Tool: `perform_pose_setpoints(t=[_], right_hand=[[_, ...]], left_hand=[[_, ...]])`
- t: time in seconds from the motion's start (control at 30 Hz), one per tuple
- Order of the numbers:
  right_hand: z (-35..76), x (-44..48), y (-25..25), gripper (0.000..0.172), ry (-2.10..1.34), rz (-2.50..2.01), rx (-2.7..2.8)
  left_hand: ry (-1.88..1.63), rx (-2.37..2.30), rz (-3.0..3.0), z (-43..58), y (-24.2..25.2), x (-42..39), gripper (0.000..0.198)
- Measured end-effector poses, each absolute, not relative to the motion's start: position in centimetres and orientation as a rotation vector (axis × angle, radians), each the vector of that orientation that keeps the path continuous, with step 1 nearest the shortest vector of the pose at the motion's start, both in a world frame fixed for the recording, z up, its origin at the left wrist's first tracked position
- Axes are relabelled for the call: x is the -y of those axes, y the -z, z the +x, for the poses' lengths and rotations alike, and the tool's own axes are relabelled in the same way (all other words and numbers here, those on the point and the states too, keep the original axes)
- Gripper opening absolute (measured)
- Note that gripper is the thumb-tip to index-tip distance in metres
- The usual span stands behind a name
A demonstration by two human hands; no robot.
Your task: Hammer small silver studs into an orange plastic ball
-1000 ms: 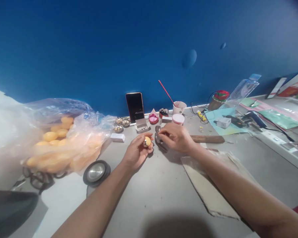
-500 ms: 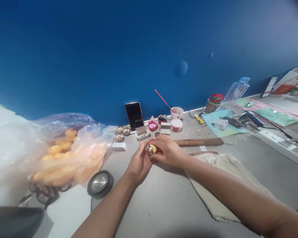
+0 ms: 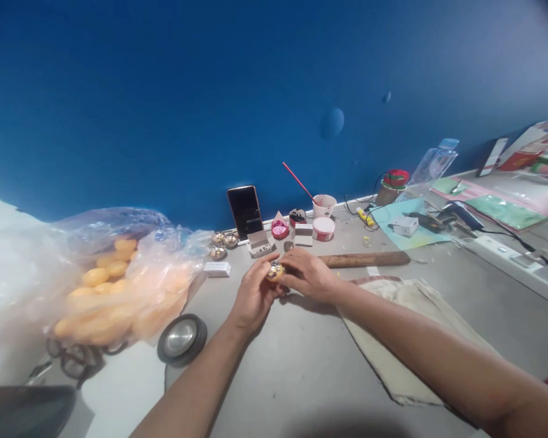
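A small yellow ball (image 3: 274, 272), partly covered with shiny gold and dark pieces, sits between my hands above the table. My left hand (image 3: 254, 295) is closed around it from the left and below. From the right, my right hand (image 3: 308, 274) has its fingers bent against the ball; whether they pinch a small piece cannot be made out. Just beyond my hands stand an open small box (image 3: 260, 244) with tiny pieces inside and another white box (image 3: 304, 235). Several finished-looking shiny balls (image 3: 218, 252) rest at the back left.
A plastic bag of yellow balls (image 3: 95, 278) fills the left, near a round black-rimmed metal object (image 3: 181, 340). A phone (image 3: 245, 212) leans on the wall beside tubs and a paper cup (image 3: 324, 205). A wooden stick (image 3: 369, 260) and cream cloth (image 3: 406, 334) lie right.
The ball has turned a little in my hands, showing more of its decorated side. My left fingers have shifted around it. The whole view has moved slightly.
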State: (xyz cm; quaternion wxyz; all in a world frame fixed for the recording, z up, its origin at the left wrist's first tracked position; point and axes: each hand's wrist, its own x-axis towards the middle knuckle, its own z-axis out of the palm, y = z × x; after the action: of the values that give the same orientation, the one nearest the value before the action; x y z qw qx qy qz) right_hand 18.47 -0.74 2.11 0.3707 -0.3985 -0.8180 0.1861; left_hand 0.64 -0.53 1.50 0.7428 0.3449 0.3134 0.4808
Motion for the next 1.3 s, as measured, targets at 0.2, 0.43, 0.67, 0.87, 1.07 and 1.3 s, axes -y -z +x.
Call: perform_pose_setpoints(t=[0.2, 0.43, 0.67, 0.87, 1.07, 1.3], right_hand=[[18.8, -0.3, -0.6, 0.014, -0.354, -1.064, 1.990], [19.5, -0.7, -1.1, 0.017, -0.371, -1.184, 2.015], [17.0, -4.6, -6.6, 0.030, -0.098, -1.669, 2.365], [11.2, -8.1, -8.3, 0.026, -0.078, -1.885, 2.572], [9.2, -9.4, -7.6, 0.030, -0.101, -2.041, 2.559], [9.6, -9.6, -7.0, 0.025, -0.162, -2.103, 2.493]], left_hand=[[-1.106, -0.705, 0.556, -0.2, -0.9, -0.5, 0.027], [-1.058, -0.606, 0.405, -0.8, -0.6, -1.8, 0.034], [-0.992, -0.569, 0.457, -0.9, -0.3, -1.9, 0.017], [-1.012, -0.608, 0.430, -0.4, -0.1, -1.9, 0.016], [-1.007, -0.606, 0.448, 0.0, 0.2, -1.9, 0.019], [-1.021, -0.611, 0.438, 0.3, 0.3, -1.8, 0.020]])
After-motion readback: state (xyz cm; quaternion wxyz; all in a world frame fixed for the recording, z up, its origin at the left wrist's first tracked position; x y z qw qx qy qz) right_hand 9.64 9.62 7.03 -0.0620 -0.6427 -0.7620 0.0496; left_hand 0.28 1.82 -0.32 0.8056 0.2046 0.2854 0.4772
